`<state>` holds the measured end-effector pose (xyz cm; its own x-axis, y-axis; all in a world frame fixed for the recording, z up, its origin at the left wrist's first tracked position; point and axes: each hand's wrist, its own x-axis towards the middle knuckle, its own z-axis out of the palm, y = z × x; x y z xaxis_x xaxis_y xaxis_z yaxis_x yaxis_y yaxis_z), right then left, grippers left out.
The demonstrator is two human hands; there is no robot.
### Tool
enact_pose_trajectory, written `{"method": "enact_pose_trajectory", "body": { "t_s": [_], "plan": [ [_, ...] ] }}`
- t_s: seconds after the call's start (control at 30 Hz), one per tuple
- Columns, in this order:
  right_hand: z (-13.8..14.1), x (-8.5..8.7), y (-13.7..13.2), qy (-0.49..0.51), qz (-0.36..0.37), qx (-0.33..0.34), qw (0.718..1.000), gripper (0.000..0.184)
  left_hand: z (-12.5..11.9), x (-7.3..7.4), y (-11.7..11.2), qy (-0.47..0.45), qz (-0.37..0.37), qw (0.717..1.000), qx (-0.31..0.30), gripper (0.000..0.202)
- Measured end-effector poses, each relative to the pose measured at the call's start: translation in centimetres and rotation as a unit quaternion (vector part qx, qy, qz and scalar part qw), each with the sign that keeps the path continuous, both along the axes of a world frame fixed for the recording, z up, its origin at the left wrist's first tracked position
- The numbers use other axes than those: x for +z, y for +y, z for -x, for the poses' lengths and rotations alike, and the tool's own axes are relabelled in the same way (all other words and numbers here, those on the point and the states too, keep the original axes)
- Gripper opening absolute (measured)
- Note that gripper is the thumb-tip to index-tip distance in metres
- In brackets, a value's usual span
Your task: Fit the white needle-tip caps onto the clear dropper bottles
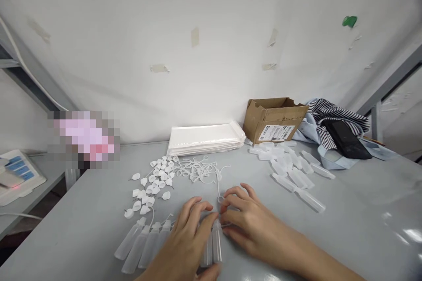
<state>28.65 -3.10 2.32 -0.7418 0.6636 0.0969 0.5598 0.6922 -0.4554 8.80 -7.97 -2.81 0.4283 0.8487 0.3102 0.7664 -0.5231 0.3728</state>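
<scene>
Bench point(250, 257): both hands meet low at centre. Left hand point(194, 232) arched over the bottles, fingers part-curled, forefinger by the neck of the clear bottle point(216, 246), thumb near its base; cannot tell how firmly it holds. Right hand point(244, 217) half-closed just beside that neck, fingertips by a looped strap point(218, 186); a thin strand shows between fingers and bottle. Grip there hidden.

Risks, as judged: the bottle lies on smooth metal, so a sideways push could roll it, or nudge the row of bottles point(133, 250) left of the hand. The strap's tail reaches the strap pile point(198, 169); a tug might drag tangled pieces along. Loose caps point(158, 175) sit close beyond the left hand; a careless sleeve or knuckle could scatter them. Spare bottles point(290, 162), right, well apart.
</scene>
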Motion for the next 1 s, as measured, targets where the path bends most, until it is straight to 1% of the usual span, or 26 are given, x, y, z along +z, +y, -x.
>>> {"method": "enact_pose_trajectory", "body": {
  "t_s": [0.1,0.17,0.23,0.27,0.3,0.37,0.4,0.5,0.57,0.7,0.77,0.9,1.0],
  "plan": [
    [-0.6,0.5,0.7,0.031,0.017,0.011,0.999,0.01,0.0,0.2,-0.1,0.01,-0.01,1.0,-0.001,0.072],
    [-1.3,0.6,1.8,0.047,-0.019,0.002,0.999,0.012,0.0,0.6,-0.2,0.017,-0.019,1.0,-0.006,0.076],
    [-2.2,0.4,3.7,0.019,-0.108,-0.051,0.993,0.014,0.1,1.2,-0.3,0.022,-0.024,0.999,-0.012,0.079],
    [-2.8,0.2,4.9,-0.026,-0.158,-0.099,0.982,0.014,0.2,1.5,-0.4,0.024,-0.029,0.999,-0.014,0.079],
    [-3.3,0.1,6.2,-0.045,-0.175,-0.139,0.974,0.015,0.3,1.8,-0.4,0.025,-0.038,0.999,-0.017,0.078],
    [-4.3,0.0,9.2,-0.07,-0.191,-0.189,0.961,0.02,0.4,2.4,-0.4,0.026,-0.069,0.997,-0.022,0.071],
    [-4.7,0.1,10.6,-0.086,-0.194,-0.202,0.956,0.022,0.4,2.7,-0.3,0.024,-0.087,0.996,-0.026,0.066],
    [-5.1,0.5,14.2,-0.143,-0.192,-0.209,0.948,0.018,0.5,3.3,-0.1,0.002,-0.132,0.991,-0.028,0.051],
    [-4.9,0.6,15.5,-0.179,-0.19,-0.22,0.94,0.023,0.7,3.5,0.3,-0.009,-0.152,0.988,-0.011,0.046],
    [-4.4,0.0,16.5,-0.24,-0.183,-0.246,0.921,0.027,2.0,3.6,1.8,0.01,-0.205,0.978,0.024,0.044],
    [-4.2,-0.3,16.7,-0.266,-0.176,-0.251,0.914,0.029,2.9,3.7,2.7,0.022,-0.219,0.974,0.047,0.039],
    [-3.8,-0.8,17.1,-0.3,-0.167,-0.259,0.903,0.03,4.6,3.9,4.2,0.005,-0.161,0.982,0.095,0.025],
    [-3.3,-0.7,17.3,-0.305,-0.169,-0.267,0.898,0.031,5.4,4.0,4.7,-0.015,-0.132,0.986,0.103,0.019]
  ]
}}
